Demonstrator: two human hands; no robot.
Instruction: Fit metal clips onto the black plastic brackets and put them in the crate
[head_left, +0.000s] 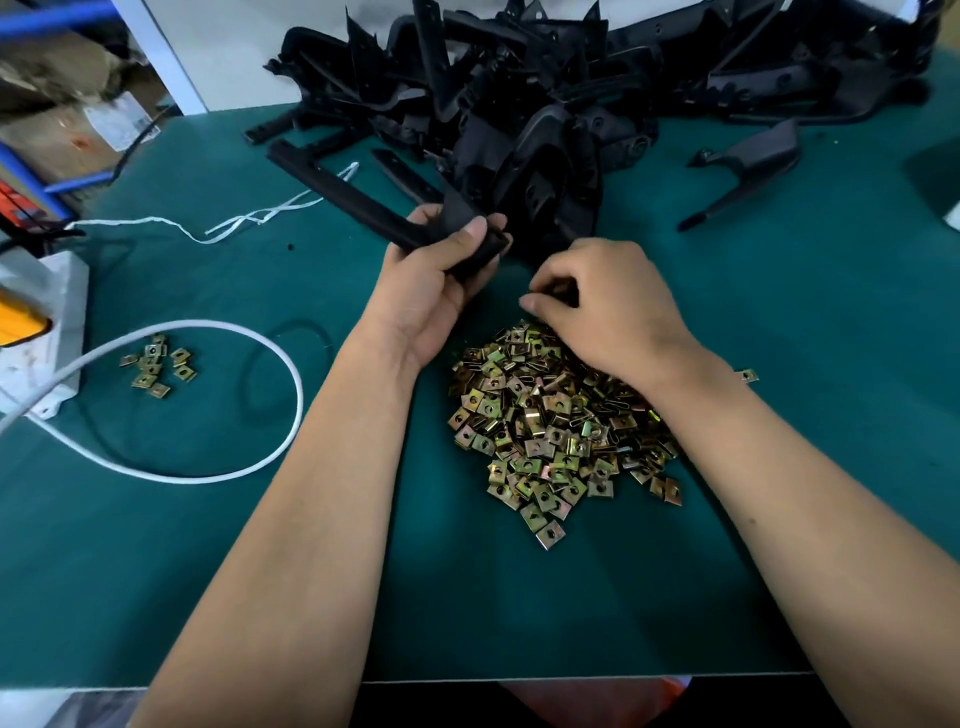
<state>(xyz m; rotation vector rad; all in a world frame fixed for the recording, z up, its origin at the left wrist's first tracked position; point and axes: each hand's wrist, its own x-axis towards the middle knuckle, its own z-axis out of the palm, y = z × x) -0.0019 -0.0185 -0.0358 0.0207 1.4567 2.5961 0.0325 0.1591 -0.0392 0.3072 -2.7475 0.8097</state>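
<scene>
Across the whole frame spreads a green table mat (208, 545), with shelving and cartons blurred at the upper left. Your left hand (436, 291), centre frame, grips a long black bracket (363, 200), fingers and thumb curled round its near end; its long axis runs up-left from your palm toward the white cord (260, 215). Your right hand (608, 306) curls fingers-down at the top edge of the clip pile (550, 431); whether it pinches a clip you cannot tell. More brackets (571, 78) heap along the top, a white cable (208, 405) loops at the left
</scene>
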